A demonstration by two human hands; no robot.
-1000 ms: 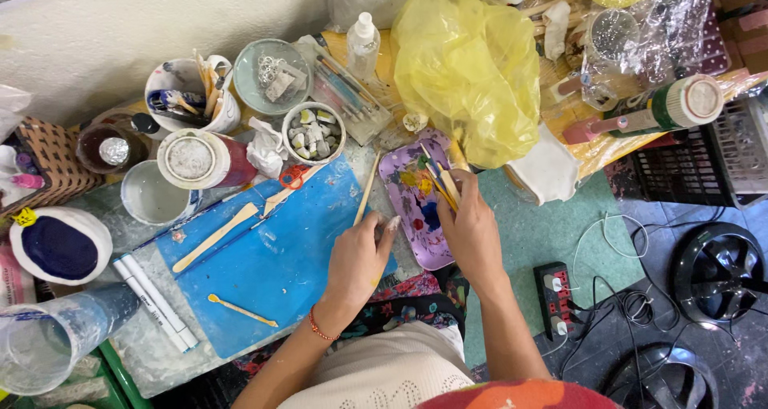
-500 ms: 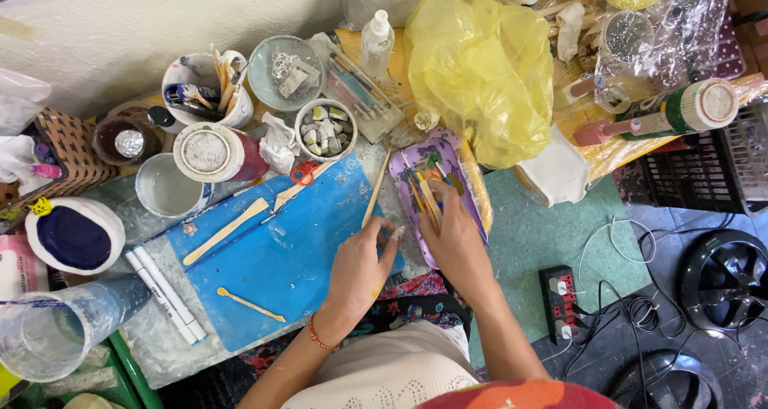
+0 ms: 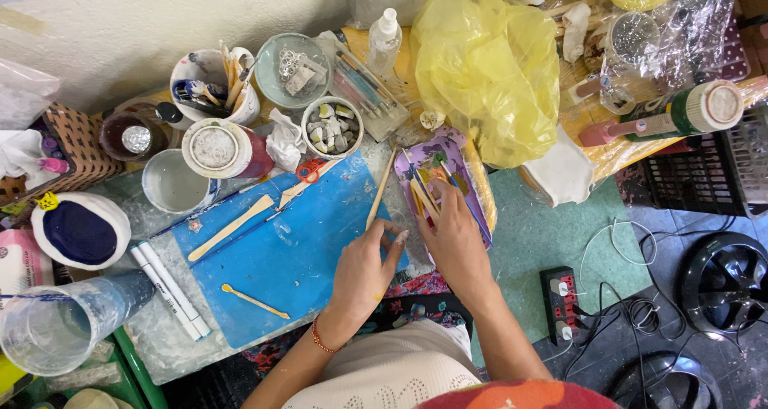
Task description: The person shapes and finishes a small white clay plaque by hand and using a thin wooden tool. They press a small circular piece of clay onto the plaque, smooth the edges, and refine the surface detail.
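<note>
Head view, my left hand [image 3: 364,269]: lower centre of the frame, at the right edge of the blue mat [image 3: 280,249]; fingers curled round the lower end of a long wooden stick [image 3: 379,191], which runs up toward the middle of the frame.

Head view, my right hand [image 3: 452,237]: just right of the left, lying over the lower part of the purple paint tray [image 3: 448,157]; fingers bent down among the wooden sticks and brushes in it. Whether they actually grip one I cannot tell.

Head view, tray: centre of the frame, below the yellow plastic bag [image 3: 484,65], streaked with several paint colours.

Head view, on the mat: a flat wooden spatula [image 3: 232,227] at mid left, a small wooden tool [image 3: 254,301] lower down; both lie untouched.

Head view, round about: cup of brushes [image 3: 214,85] and a bowl of small grey pieces [image 3: 332,126] at upper left; two white markers [image 3: 170,290] on the counter [image 3: 152,337] at lower left.

Progress, my judgement: tools laid out and paint already in the tray; one stick in hand, no finished work visible.
</note>
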